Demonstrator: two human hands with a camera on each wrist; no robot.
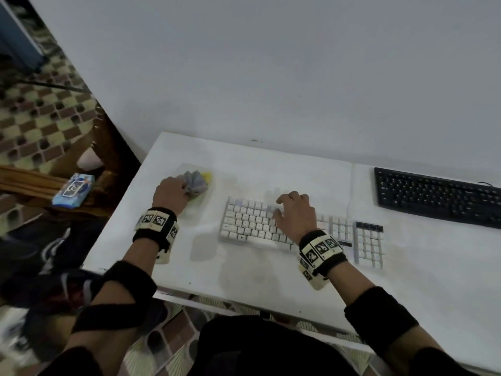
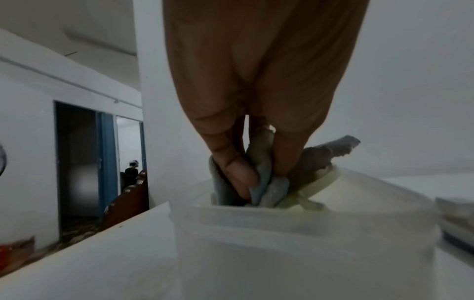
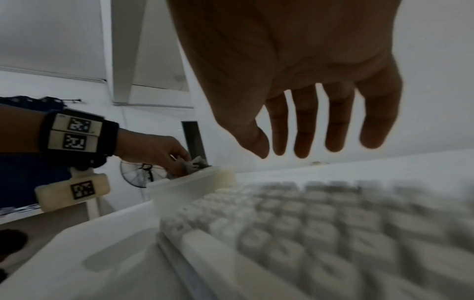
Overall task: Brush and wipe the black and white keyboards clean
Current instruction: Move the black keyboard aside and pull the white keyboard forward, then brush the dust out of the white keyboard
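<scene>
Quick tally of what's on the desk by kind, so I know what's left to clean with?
Keyboards: 2, the white keyboard under the right hand and the black keyboard at far right.
Cloths: 1, the grey cloth pinched by the left hand.
Containers: 1, the translucent tub holding the cloth.
Total: 4. No brush is clearly visible.

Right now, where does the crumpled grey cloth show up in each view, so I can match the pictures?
Head: crumpled grey cloth upper left on the table, pinched by the left hand.
Left wrist: centre, between the fingers, inside the translucent plastic tub.
Right wrist: small, left of centre, above the tub rim.
Shared landmark: the translucent plastic tub.
</scene>
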